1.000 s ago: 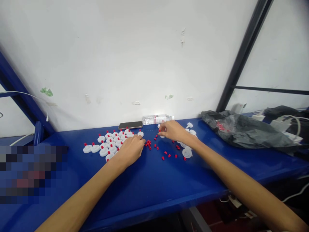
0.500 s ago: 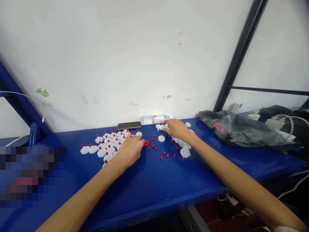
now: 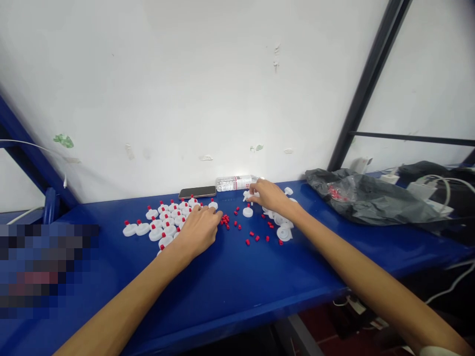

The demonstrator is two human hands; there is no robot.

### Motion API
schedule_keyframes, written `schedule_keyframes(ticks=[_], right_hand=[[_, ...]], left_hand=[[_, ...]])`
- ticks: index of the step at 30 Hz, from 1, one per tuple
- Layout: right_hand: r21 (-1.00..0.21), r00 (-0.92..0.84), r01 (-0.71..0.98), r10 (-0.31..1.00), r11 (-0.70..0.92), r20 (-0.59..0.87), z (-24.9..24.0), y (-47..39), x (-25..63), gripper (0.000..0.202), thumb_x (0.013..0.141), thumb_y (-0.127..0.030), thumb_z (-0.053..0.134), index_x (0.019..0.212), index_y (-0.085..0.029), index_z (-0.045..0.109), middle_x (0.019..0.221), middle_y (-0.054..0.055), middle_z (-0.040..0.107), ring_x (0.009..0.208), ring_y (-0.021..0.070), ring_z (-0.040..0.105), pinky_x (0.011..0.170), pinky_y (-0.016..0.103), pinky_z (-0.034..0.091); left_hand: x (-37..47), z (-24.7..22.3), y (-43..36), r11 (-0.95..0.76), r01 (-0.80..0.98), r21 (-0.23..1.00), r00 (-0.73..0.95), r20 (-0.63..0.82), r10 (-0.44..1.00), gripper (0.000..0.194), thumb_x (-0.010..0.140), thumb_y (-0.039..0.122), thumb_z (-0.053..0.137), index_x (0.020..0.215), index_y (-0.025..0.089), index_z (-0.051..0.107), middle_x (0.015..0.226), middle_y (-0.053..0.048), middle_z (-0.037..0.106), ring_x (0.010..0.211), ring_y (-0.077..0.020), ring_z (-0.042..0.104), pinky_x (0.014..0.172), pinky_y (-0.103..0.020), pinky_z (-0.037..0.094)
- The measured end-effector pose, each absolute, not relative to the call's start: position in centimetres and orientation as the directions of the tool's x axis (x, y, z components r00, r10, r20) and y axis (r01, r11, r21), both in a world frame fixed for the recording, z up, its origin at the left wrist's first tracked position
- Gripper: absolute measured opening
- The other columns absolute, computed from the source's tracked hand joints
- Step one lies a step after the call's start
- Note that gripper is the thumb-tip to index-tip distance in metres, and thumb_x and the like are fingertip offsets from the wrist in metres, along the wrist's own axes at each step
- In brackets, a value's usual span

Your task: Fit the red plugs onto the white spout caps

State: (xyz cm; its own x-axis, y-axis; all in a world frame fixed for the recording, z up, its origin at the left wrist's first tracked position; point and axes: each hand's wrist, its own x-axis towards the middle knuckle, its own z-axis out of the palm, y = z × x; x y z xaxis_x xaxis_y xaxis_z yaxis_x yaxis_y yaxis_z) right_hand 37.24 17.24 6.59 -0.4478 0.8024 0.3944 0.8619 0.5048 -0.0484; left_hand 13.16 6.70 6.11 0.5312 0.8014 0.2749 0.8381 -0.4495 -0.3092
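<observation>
1. Over to the clear bottle [image 3: 223, 184], lying on its side: it's wearing a white label [image 3: 242, 182] with red marks, and that print is too small and blurred to read!
2. Everywhere else, nothing legible either, folks.

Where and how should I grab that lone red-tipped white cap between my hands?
Pinch the cap by opposite edges of its round white base, likely best from the near side, angling down. It stands upright on the blue table, broad base down, small red tip up, so the base offers the wider hold; your right hand is beyond it, rightward.
</observation>
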Motion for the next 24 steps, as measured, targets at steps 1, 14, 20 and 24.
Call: schedule_keyframes(ticks=[1, 14, 20, 24], right_hand=[[-0.061, -0.442, 0.858, 0.794, 0.510, 0.416, 6.9, 17.2, 37.2, 0.021, 0.090, -0.040, 0.066, 0.093, -0.019, 0.065, 0.099, 0.010, 0.066, 0.084, 0.0226, 0.063, 0.067, 0.030, 0.041], [-0.665, -0.549, 0.286, 0.687, 0.689, 0.476, 8.4, 13.0, 33.8, 0.029, 0.084, -0.045, 0.070, 0.084, -0.021, 0.054, 0.082, 0.000, 0.066, 0.072, 0.0153, 0.065, 0.066, 0.028, 0.048], [-0.846, -0.540, 0.081, 0.736, 0.527, 0.407, 7.8, 13.0, 33.0, 0.053, 0.074, -0.042, 0.081, 0.114, -0.026, 0.051, 0.103, 0.002, 0.067, 0.080, 0.0160, 0.070, 0.070, 0.029, 0.055], [-0.874, -0.538, 0.035, 0.746, 0.485, 0.392, 8.1, 12.7, 32.9, 0.057, 0.079, -0.039, 0.077, 0.129, -0.025, 0.052, 0.110, 0.005, 0.066, 0.083, 0.0165, 0.071, 0.078, 0.034, 0.059]], left_hand=[[13.2, 6.2, 6.6, -0.444, 0.845, -0.298, 0.523, 0.290, 0.801, 0.024, 0.091, 0.008, 0.043, 0.090, 0.015, 0.066, 0.089, -0.013, 0.069, 0.083, -0.0297, 0.066, 0.076, -0.043, 0.045], [14.3, 8.1, 5.5, -0.507, 0.727, 0.463, 0.110, 0.651, 0.751, 0.010, 0.084, 0.018, 0.059, 0.084, 0.021, 0.069, 0.081, 0.002, 0.076, 0.075, -0.0173, 0.072, 0.073, -0.029, 0.054], [14.2, 7.9, 5.6, -0.496, 0.697, 0.519, 0.091, 0.621, 0.778, 0.010, 0.085, 0.020, 0.060, 0.085, 0.022, 0.070, 0.086, 0.002, 0.077, 0.074, -0.0171, 0.073, 0.072, -0.028, 0.055], [14.0, 7.8, 5.8, -0.480, 0.689, 0.544, 0.056, 0.620, 0.783, 0.009, 0.085, 0.024, 0.062, 0.088, 0.021, 0.070, 0.086, 0.000, 0.077, 0.071, -0.0180, 0.073, 0.068, -0.028, 0.056]])
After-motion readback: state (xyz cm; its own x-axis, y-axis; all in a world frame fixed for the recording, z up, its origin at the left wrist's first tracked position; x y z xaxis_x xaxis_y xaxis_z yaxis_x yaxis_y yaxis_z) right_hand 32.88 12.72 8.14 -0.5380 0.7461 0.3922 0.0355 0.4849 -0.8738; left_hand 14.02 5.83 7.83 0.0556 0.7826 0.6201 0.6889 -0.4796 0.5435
